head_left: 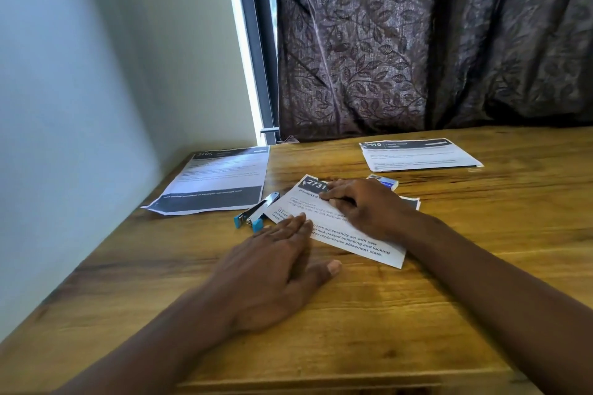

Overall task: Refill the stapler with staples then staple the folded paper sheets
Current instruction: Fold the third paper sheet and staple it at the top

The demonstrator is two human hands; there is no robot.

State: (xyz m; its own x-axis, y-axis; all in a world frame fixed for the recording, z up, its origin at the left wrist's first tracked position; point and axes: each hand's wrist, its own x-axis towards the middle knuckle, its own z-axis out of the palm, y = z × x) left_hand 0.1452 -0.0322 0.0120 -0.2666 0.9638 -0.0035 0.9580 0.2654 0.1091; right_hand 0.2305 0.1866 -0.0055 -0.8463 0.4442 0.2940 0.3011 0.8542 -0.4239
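A folded printed sheet [356, 242] marked 2731 lies in the middle of the wooden table [481, 298]. My right hand [362, 205] presses flat on its upper part, fingers pointing left. My left hand [272, 269] lies flat with its fingertips on the sheet's left edge. A small blue and silver stapler [255, 212] lies open just left of the sheet, touching neither hand. A small blue and white staple box [385, 182] peeks out behind my right hand.
An unfolded printed sheet [215, 181] lies at the back left near the wall. Another folded sheet [417, 154] lies at the back right. A dark patterned curtain [417, 42] hangs behind the table. A white wall borders the left side.
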